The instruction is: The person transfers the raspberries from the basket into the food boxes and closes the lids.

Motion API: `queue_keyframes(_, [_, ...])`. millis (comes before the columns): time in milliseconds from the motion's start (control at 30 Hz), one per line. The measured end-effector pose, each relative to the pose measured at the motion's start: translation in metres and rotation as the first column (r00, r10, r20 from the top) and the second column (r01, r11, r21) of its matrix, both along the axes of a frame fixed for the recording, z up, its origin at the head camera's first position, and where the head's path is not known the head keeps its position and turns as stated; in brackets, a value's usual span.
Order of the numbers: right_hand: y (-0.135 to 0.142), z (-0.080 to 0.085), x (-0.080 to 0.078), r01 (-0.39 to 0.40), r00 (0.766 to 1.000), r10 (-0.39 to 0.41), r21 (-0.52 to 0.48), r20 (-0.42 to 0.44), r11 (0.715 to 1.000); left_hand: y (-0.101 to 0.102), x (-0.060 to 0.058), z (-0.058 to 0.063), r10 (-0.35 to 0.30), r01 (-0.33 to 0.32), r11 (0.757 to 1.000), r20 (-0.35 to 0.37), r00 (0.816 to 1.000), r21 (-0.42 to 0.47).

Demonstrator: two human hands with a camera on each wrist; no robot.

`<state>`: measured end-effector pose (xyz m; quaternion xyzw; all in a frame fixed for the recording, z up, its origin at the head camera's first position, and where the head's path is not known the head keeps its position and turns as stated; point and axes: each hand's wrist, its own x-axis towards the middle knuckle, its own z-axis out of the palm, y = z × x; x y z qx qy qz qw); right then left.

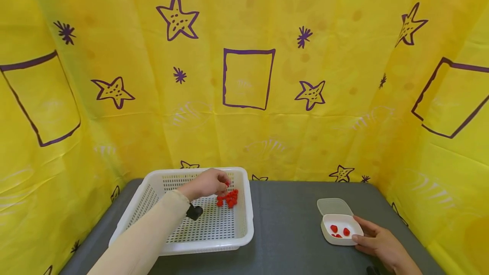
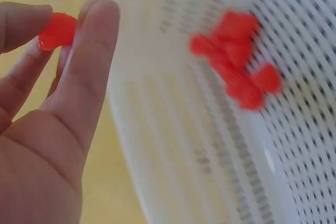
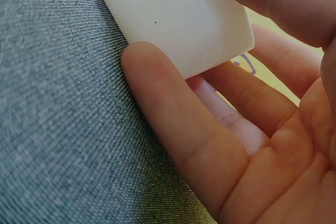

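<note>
My left hand (image 1: 208, 182) is over the right part of a white perforated basket (image 1: 247, 207), pinching a small red berry (image 2: 59, 31) between thumb and fingertips. Below it, a cluster of red berries (image 1: 230, 198) lies on the basket floor near its right wall. At the right of the table, my right hand (image 1: 383, 245) grips the right side of a small white box (image 1: 329, 236), thumb at the rim. Several red berries (image 1: 346, 231) lie inside that box. In the right wrist view, the fingers (image 3: 157, 85) rest against the box's outer wall.
The box's translucent lid (image 1: 335, 207) lies folded back behind it. Grey cloth (image 1: 282, 224) covers the table between basket and box. A yellow patterned curtain (image 1: 244, 147) encloses the back and both sides. A black wrist mount (image 1: 195, 211) sits under the left wrist.
</note>
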<state>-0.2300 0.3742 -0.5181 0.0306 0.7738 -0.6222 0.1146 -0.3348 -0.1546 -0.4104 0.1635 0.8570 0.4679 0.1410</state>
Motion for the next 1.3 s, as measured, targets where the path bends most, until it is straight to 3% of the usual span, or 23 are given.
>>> queue_keyframes(200, [0.001, -0.002, -0.001, -0.004, 1.000, 0.004, -0.008, -0.001, 1.000, 0.025, 0.011, 0.019, 0.013, -0.014, 0.987, 0.004, 1.000, 0.162])
queue_keyframes(467, [0.000, -0.001, -0.001, -0.003, 1.000, 0.003, -0.011, 0.005, 1.000, 0.078, 0.017, 0.016, 0.048, -0.042, 0.946, -0.013, 0.999, 0.321])
queue_keyframes(633, [0.000, 0.000, -0.001, 0.010, 1.000, -0.010, -0.008, 0.009, 1.000, 0.123, 0.028, 0.013, 0.048, -0.058, 0.894, 0.035, 0.998, 0.444])
queue_keyframes(800, [0.000, 0.000, -0.002, 0.015, 1.000, -0.015, -0.006, 0.014, 1.000, 0.160, 0.045, 0.009, 0.051, -0.062, 0.902, 0.037, 0.998, 0.426])
queue_keyframes(867, [0.000, -0.001, -0.002, 0.021, 1.000, -0.021, -0.005, 0.019, 1.000, 0.174, 0.051, 0.004, 0.072, -0.080, 0.901, 0.034, 0.997, 0.426])
queue_keyframes(1033, [0.001, -0.002, -0.003, 0.014, 1.000, -0.014, -0.001, 0.019, 1.000, 0.208, 0.063, -0.014, 0.153, -0.157, 0.872, 0.046, 0.987, 0.463])
queue_keyframes(1300, [0.001, -0.001, -0.002, 0.008, 1.000, -0.008, -0.006, 0.010, 1.000, 0.251, 0.068, -0.058, 0.223, -0.230, 0.878, 0.066, 0.973, 0.420])
